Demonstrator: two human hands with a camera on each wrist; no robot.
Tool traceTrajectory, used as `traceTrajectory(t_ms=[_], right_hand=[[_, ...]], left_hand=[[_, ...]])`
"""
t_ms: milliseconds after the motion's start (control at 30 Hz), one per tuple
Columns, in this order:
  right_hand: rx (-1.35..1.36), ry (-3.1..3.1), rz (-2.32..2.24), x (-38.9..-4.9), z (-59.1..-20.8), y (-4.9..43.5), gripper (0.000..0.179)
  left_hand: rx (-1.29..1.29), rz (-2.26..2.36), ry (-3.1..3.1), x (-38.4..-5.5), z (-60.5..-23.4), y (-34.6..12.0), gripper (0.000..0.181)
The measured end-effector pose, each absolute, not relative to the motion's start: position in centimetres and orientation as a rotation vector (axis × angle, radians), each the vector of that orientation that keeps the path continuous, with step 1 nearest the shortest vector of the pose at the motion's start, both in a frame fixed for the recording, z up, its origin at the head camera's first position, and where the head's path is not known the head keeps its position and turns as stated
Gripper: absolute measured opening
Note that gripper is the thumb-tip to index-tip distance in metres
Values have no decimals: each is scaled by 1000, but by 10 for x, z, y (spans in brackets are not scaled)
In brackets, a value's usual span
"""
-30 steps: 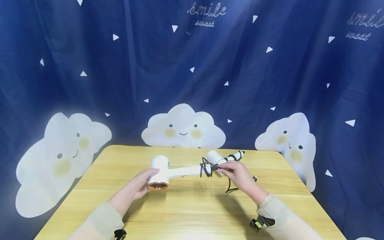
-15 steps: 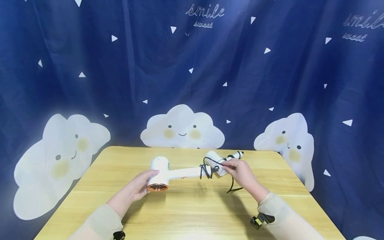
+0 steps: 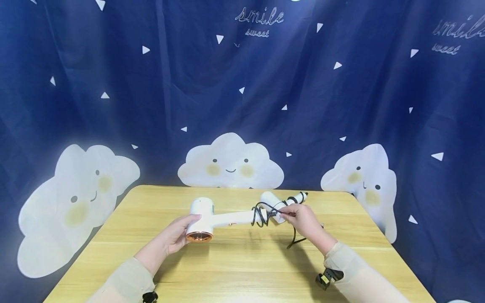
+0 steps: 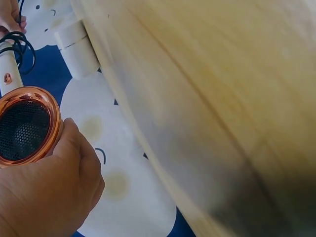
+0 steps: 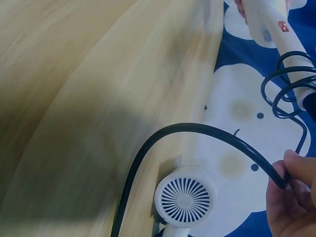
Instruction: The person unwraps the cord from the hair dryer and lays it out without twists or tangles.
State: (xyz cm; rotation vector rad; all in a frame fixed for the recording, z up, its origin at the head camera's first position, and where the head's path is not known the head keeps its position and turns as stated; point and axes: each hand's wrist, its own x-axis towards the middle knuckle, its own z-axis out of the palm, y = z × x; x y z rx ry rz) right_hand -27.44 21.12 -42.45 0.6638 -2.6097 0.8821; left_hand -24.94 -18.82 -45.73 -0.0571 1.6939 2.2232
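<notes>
My left hand (image 3: 176, 233) grips the head of a white hair dryer (image 3: 202, 219), held above the table with its handle pointing right. A copper-coloured rim (image 4: 30, 91) rings its dark mesh end in the left wrist view. Several loops of black power cord (image 3: 259, 215) are wound around the handle's end. My right hand (image 3: 303, 221) pinches this cord between thumb and fingers. From the pinch, a length of cord (image 5: 187, 127) hangs in a curve in the right wrist view. Part of the cord is hidden behind the right hand.
A second white hair dryer (image 3: 270, 198) lies on the table behind the right hand, with black cord around its handle. Its slotted vent (image 5: 185, 200) shows in the right wrist view. Beyond the wooden table (image 3: 235, 269) hangs a blue curtain (image 3: 212, 101) with clouds.
My right hand drew the cord slightly up and right, then came down a little. The cord arc between handle and fingers has grown. My left hand and the held dryer stay nearly still.
</notes>
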Motion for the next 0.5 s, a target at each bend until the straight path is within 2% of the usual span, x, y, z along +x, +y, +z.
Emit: traceTrajectory(t_ms=[500], right_hand=[[808, -2608, 642, -270, -435, 208, 12]], left_hand=[[-39, 2228, 1676, -247, -453, -188, 69]])
